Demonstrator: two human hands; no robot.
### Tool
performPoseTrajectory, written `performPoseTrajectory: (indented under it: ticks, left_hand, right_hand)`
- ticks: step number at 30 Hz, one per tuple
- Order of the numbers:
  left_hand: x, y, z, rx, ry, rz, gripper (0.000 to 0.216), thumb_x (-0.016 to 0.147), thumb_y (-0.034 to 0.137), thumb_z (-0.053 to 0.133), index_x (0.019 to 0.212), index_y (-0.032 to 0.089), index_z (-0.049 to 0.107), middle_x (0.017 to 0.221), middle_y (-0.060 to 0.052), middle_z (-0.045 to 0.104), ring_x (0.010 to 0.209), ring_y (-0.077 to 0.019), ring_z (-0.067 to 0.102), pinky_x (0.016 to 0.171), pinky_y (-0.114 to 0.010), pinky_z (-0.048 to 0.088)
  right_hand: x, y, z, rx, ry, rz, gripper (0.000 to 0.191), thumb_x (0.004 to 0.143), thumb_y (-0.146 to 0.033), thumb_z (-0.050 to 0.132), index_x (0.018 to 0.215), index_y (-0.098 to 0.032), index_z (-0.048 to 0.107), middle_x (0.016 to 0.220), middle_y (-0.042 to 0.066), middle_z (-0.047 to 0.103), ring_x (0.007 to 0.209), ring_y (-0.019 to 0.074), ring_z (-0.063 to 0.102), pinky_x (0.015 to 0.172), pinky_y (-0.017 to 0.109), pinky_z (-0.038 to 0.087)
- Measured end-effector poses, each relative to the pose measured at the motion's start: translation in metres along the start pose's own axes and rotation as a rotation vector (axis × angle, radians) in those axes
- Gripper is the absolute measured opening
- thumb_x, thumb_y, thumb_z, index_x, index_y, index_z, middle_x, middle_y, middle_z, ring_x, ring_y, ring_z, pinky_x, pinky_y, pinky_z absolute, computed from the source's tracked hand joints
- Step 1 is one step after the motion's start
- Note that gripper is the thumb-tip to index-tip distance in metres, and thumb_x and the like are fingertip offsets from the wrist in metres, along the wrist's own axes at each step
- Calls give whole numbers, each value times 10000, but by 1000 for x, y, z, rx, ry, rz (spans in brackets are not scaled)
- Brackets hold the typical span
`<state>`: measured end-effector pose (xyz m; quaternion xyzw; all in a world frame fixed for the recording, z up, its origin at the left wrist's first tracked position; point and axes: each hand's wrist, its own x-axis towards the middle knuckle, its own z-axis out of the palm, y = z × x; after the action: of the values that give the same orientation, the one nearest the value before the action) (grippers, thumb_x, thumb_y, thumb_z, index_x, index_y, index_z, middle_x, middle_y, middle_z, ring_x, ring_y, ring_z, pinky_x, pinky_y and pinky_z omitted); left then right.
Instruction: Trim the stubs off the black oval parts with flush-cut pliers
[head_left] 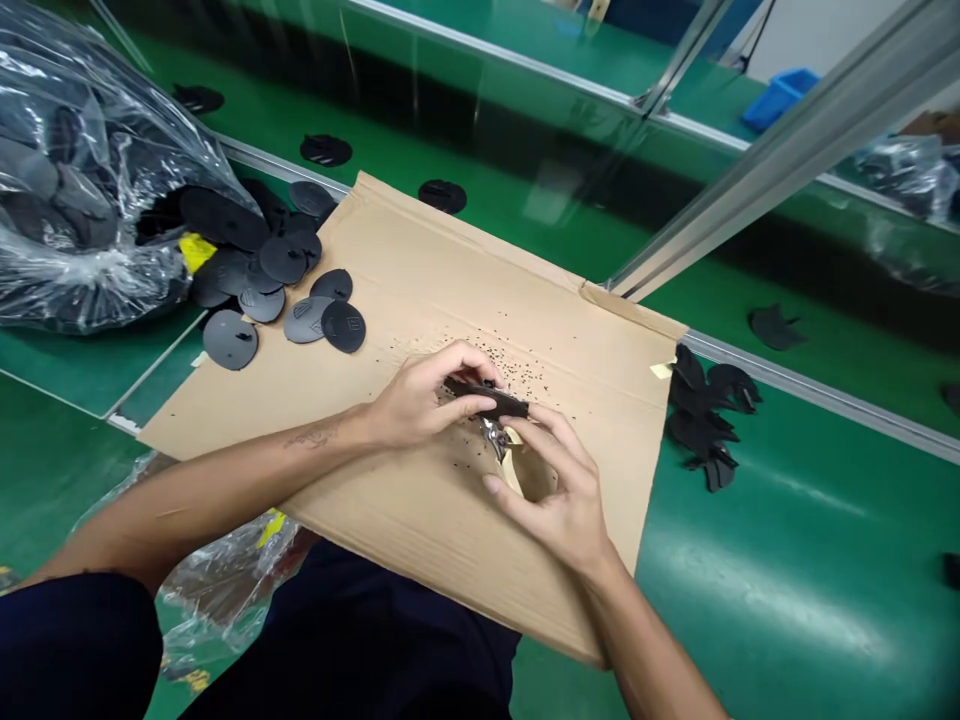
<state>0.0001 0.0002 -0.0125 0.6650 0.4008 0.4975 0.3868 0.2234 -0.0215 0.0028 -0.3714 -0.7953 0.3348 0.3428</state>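
Disc pile, bag left of L hand.

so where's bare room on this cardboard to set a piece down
Bare cardboard between the disc pile and the far right fold, and along the front edge between the forearms. Crowded: left hand and right hand at the black part and cutters, and the trimmed pieces.

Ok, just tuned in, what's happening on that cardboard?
The person's left hand pinches a black disc edge-on over the cardboard sheet, and the right hand holds small clippers just under it. Black specks dot the cardboard. A pile of discs spills from a plastic bag at left; black pieces lie on the green table.
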Motion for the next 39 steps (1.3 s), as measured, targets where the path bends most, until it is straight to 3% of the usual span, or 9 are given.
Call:
performPoseTrajectory:
  ticks: [6, 10, 16, 20, 23, 32, 39]
  left_hand:
    - [-1, 6, 1, -43, -4, 28, 382, 854, 230, 778, 1224, 192, 688, 1047, -56, 782, 953, -169, 744, 902, -289, 608]
    - [-1, 9, 3, -70, -10, -30, 276, 880, 254, 748, 1144, 173, 756, 1032, -67, 801, 884, -152, 754, 838, -271, 625]
    - [0, 9, 4, -120, -44, -119, 325, 878, 280, 754, 1180, 159, 754, 1113, -100, 799, 955, -179, 768, 855, -292, 637]
    - [1, 6, 2, 9, -57, 64, 199, 912, 244, 722, 1093, 187, 780, 1041, -76, 810, 975, -174, 761, 902, -310, 621]
    - [1, 4, 1, 107, -49, 206, 214, 939, 221, 690, 1139, 197, 761, 1045, -76, 808, 970, -161, 758, 890, -296, 621]
    - [-2, 3, -2, 274, -8, 390, 243, 983, 171, 603, 1201, 179, 708, 1041, -83, 808, 955, -143, 770, 858, -261, 633]
    - [-2, -2, -3, 331, -52, 492, 273, 981, 157, 599, 1241, 194, 675, 1088, -81, 803, 1017, -159, 768, 914, -296, 636]
  right_hand:
    - [3, -3, -1, 19, 22, -31, 437, 844, -274, 777, 1267, -271, 669, 1318, 107, 657, 1199, 289, 649, 1039, 502, 546]
    - [1, -1, 0, -32, 60, -89, 462, 830, -264, 790, 1275, -257, 665, 1283, 120, 669, 1157, 297, 667, 978, 507, 579]
    - [2, 1, -1, -46, 77, -155, 481, 819, -211, 803, 1278, -227, 658, 1263, 138, 659, 1148, 285, 666, 958, 479, 595]
    - [4, 0, -1, -55, 47, -165, 490, 818, -224, 807, 1284, -228, 657, 1281, 136, 650, 1172, 294, 659, 991, 492, 590]
    - [4, -1, 0, -59, 17, -151, 509, 831, -253, 797, 1316, -250, 642, 1346, 142, 622, 1224, 322, 639, 1015, 539, 579]
    - [5, 3, 2, -3, -6, -143, 479, 825, -242, 800, 1280, -238, 653, 1430, 160, 579, 1298, 342, 609, 1062, 559, 555]
    - [3, 0, 1, -7, 0, -185, 594, 807, -217, 809, 1368, -270, 618, 1419, 142, 575, 1277, 328, 608, 1020, 539, 585]
